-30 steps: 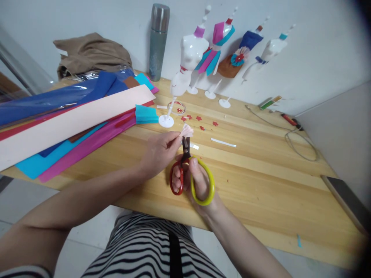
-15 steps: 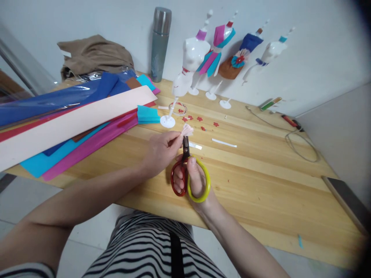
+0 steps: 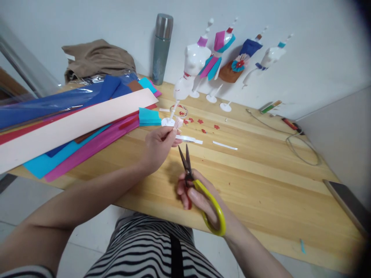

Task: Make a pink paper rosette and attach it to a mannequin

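My left hand (image 3: 159,146) pinches a small pale pink paper piece (image 3: 177,123) above the wooden table (image 3: 261,173). My right hand (image 3: 199,199) grips scissors (image 3: 199,189) with a yellow and a red handle, their blades slightly apart and pointing up toward the left hand, a short gap below the paper. Small red paper flowers (image 3: 199,121) and white paper strips (image 3: 224,145) lie on the table just beyond my hands.
A stack of coloured paper sheets (image 3: 72,119) fills the left side. Several small white mannequins (image 3: 191,61), some dressed in paper, stand at the back with a metal flask (image 3: 161,48). Brown cloth (image 3: 98,58), a cable (image 3: 301,148), pens (image 3: 271,106) and a dark tablet (image 3: 348,202) lie about.
The scissors have pulled back from the pink paper toward me, with the blades now slightly apart. My left hand lifted the paper a little up and to the left.
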Demonstrator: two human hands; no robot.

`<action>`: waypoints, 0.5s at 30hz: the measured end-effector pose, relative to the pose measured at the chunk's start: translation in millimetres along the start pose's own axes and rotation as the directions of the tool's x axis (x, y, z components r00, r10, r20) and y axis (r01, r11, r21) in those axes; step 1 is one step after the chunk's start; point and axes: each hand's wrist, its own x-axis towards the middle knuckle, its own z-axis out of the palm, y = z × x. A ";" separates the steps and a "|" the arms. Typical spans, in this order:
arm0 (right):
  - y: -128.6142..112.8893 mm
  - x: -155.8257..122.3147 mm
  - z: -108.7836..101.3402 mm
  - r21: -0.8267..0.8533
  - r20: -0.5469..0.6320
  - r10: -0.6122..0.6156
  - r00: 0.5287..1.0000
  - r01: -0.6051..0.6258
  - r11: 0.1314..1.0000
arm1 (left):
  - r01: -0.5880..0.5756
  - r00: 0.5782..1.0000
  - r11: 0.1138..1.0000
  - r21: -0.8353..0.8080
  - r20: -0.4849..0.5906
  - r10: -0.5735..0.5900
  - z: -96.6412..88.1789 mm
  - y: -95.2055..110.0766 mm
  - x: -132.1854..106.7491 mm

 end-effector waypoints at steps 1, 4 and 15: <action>-1.8 -4.9 -9.3 -0.201 -0.007 -0.010 1.000 0.008 0.979 | -0.008 1.000 1.000 -0.011 0.001 0.008 0.0 1.3 -0.1; -4.7 -12.9 -36.9 -0.740 -0.122 -0.065 0.990 -0.047 0.671 | -0.025 1.000 0.999 -0.033 0.016 0.026 0.3 4.3 -2.2; -38.5 -8.8 -101.0 -0.788 -0.283 -0.415 0.865 0.037 0.614 | -0.065 0.944 0.994 -0.085 0.319 0.089 -2.5 -4.5 1.9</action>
